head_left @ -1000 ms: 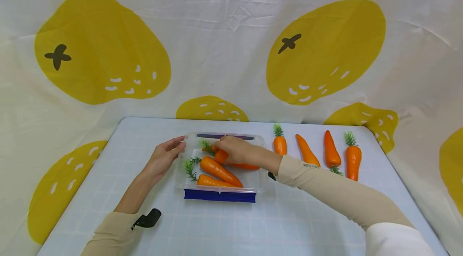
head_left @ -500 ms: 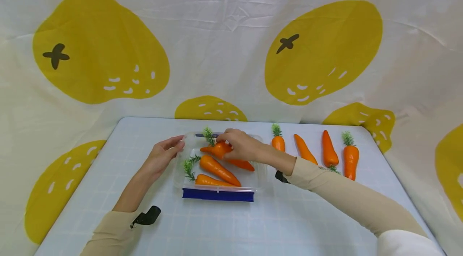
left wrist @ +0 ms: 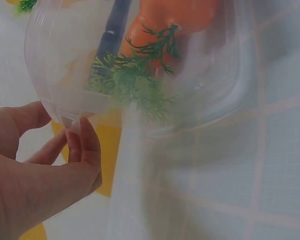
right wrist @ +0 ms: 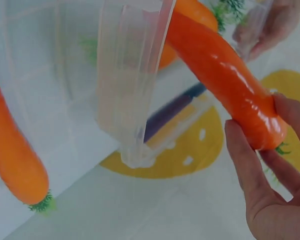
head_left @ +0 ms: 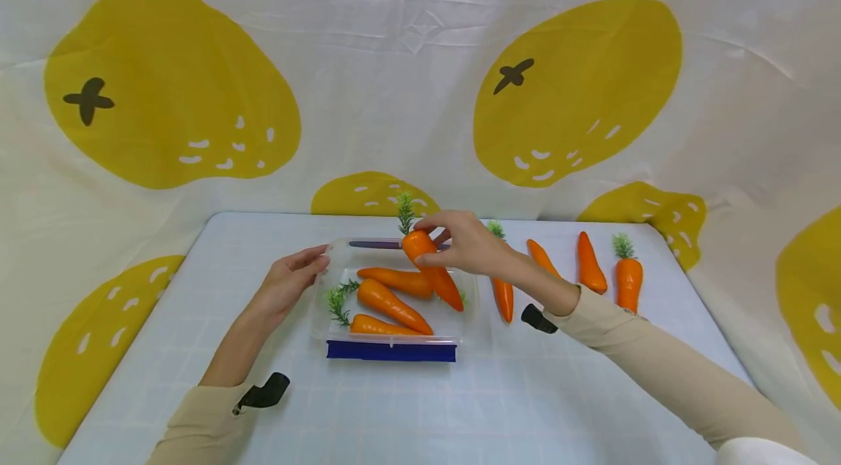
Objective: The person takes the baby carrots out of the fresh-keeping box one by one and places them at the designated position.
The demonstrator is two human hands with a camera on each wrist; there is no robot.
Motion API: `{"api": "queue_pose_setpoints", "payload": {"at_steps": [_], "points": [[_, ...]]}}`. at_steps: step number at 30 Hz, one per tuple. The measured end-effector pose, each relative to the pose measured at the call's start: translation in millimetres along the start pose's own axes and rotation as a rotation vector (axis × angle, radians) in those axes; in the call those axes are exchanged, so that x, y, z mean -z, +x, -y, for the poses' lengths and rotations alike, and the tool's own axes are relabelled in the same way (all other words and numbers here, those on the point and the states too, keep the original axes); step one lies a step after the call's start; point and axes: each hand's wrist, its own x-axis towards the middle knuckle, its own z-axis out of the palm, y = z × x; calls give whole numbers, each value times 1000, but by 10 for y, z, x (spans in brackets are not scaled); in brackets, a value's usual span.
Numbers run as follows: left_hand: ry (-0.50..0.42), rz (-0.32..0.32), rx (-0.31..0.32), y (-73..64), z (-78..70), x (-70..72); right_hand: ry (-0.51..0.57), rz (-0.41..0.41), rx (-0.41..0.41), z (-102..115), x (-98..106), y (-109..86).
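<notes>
My right hand [head_left: 469, 242] pinches an orange toy carrot [head_left: 427, 260] near its leafy end and holds it slanted over the clear plastic box [head_left: 468, 333], leaves up and tip down to the right. In the right wrist view, thumb and fingers grip the thick end of this carrot [right wrist: 230, 75]. At the left side of the box, my left hand [head_left: 289, 286] pinches the rim; the left wrist view has its fingertips around a corner of the clear plastic. Three carrots lie inside the box: a back one [head_left: 397, 281], a middle one [head_left: 394, 306] and a front one [head_left: 381, 325].
Several more carrots lie in a row right of the box, among them a near one [head_left: 502, 298] and the rightmost [head_left: 628, 284]. A blue clip flap [head_left: 390, 351] hangs on the box's front. A fruit-print cloth [head_left: 388, 122] stands behind the table.
My right hand has lifted the carrot up from among the others in the box and slightly right, so it now hangs tilted above them. My left hand stays at the box's rim.
</notes>
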Motion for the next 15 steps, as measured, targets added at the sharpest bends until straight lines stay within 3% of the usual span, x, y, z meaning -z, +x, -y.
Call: {"api": "queue_pose_setpoints", "payload": {"at_steps": [15], "points": [[-14,29,-13,-10,28,5,116,-189,-162,-10,269,-436]]}}
